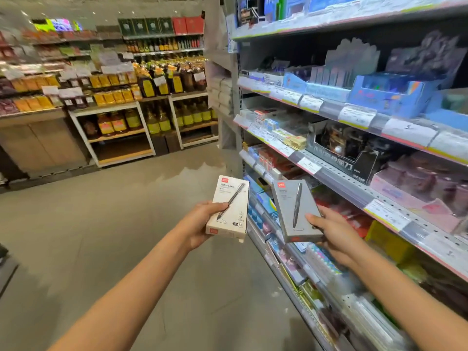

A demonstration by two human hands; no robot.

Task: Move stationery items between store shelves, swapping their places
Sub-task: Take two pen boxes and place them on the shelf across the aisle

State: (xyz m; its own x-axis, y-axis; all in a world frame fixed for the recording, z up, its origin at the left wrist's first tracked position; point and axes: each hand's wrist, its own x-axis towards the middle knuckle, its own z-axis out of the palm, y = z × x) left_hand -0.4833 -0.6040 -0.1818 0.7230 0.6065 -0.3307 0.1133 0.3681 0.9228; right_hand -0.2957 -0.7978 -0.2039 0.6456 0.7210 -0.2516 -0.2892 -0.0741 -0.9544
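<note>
My left hand [202, 224] grips a white pen box [229, 207] with a pen picture and a red logo, held upright over the aisle floor. My right hand [334, 234] grips a grey pen box [295, 210] of about the same size, tilted slightly, just in front of the lower stationery shelves. The two boxes are side by side and apart, a short gap between them. Both arms reach forward from the bottom of the view.
A tall stationery shelf unit [354, 193] runs along the right, packed with boxed goods and price tags; a black display box [347, 150] sits at mid height. Open tiled floor [101, 224] lies to the left. Racks of bottles [152, 97] stand at the far end.
</note>
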